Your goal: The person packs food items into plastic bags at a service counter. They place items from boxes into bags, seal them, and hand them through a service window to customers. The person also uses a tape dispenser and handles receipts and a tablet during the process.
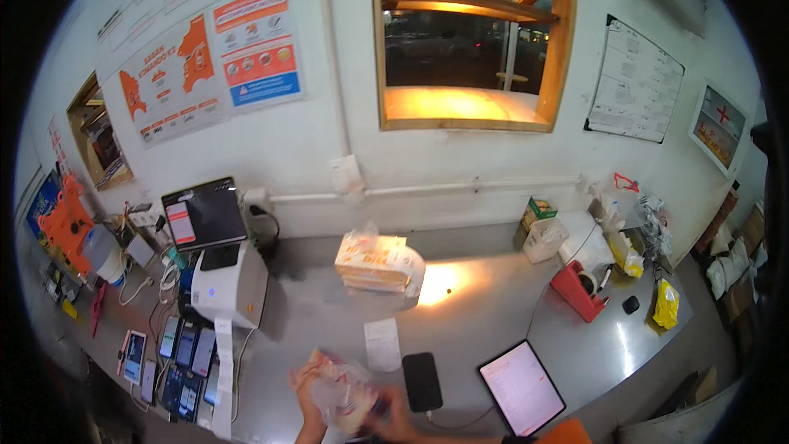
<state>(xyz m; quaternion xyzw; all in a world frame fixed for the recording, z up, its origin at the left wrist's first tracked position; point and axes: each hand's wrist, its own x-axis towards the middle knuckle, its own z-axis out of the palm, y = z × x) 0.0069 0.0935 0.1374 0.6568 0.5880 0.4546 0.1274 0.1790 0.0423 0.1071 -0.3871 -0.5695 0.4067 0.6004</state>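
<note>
A clear plastic bag point(338, 385) with a printed package inside is between my hands, at the bottom middle of the view. My left hand point(308, 398) grips the bag's left side. On the other side my right hand point(394, 416) has its fingers on the bag's lower right; it is blurred. What the bag contains is partly hidden by the plastic and my hands. Just beyond it lies a paper slip point(382, 344). A black smartphone point(423, 382) with a cable plugged in rests beside my right hand. Farther back stands a bagged stack of printed food boxes point(376, 264).
A tablet point(523, 387) lies at right on the steel table point(493, 320), near a red tape dispenser point(579, 293). At left stand a white label printer point(231, 287) with a hanging paper strip point(224, 376), several phones point(187, 345) with cables, and a monitor point(206, 213).
</note>
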